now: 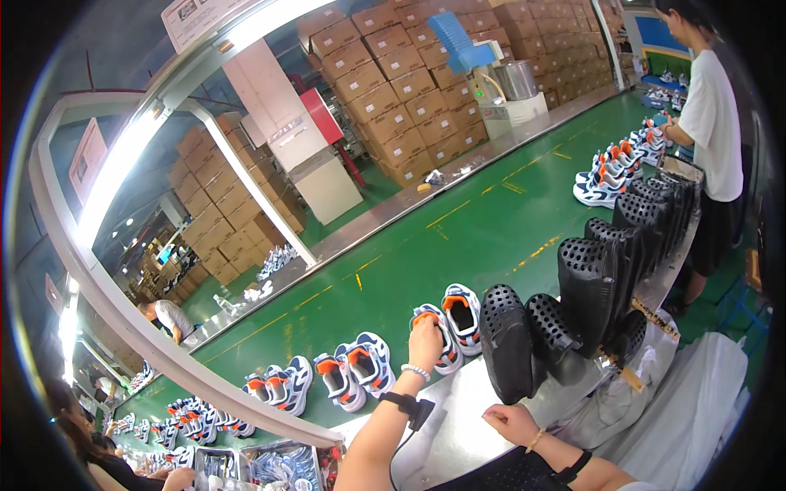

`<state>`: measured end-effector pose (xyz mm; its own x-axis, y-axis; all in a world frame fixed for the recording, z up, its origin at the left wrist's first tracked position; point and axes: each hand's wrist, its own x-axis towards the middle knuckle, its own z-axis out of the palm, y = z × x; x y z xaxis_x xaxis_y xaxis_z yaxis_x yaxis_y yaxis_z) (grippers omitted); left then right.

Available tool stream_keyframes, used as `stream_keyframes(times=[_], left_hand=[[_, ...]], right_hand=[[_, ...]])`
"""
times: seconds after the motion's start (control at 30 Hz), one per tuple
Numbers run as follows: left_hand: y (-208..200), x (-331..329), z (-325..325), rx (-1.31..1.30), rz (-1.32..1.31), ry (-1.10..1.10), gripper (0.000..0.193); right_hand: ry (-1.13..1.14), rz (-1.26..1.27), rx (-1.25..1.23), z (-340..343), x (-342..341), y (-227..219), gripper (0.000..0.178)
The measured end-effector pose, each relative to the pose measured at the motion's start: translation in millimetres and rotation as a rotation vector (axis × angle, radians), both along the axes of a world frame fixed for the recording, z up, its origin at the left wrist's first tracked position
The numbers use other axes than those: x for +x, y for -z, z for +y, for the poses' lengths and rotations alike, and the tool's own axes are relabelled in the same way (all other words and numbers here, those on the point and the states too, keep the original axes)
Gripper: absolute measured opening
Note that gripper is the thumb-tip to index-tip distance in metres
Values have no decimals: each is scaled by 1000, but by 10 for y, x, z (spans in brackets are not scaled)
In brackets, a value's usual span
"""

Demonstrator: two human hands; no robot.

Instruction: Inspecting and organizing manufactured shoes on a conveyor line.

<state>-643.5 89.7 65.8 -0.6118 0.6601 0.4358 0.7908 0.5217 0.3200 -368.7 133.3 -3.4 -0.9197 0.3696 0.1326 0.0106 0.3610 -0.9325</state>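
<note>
My left hand (424, 345) reaches over the green conveyor belt, its fingers closed on the orange-lined collar of a white, navy and orange sneaker (449, 353). A matching sneaker (463, 321) stands just right of it, its dark inside showing. Over the metal ledge, my right hand (512, 424) is held low with its fingers curled in and nothing visible in them. Closest to that hand is a tall black form with a perforated rounded top (506, 344). A second black perforated form (553, 327) leans beside it.
More black forms (585, 286) line the belt's right edge. Sneaker pairs stand leftward along the green belt (393, 254). A metal ledge (458, 438) lies before me, with plastic sheeting (696, 409) at right. A white frame post (188, 360) crosses the left. A co-worker (712, 123) stands far right.
</note>
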Motion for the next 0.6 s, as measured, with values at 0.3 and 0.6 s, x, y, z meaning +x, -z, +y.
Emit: stream_keyframes(times=[0.3,0.6], left_hand=[[511,-474,80,-464,-29,-21,19],[826,-828,369,-507,-80,-156,27]], right_hand=[[82,-59,55,-22,-26,-26,19],[79,5,-49,-27,-52,-3,18]])
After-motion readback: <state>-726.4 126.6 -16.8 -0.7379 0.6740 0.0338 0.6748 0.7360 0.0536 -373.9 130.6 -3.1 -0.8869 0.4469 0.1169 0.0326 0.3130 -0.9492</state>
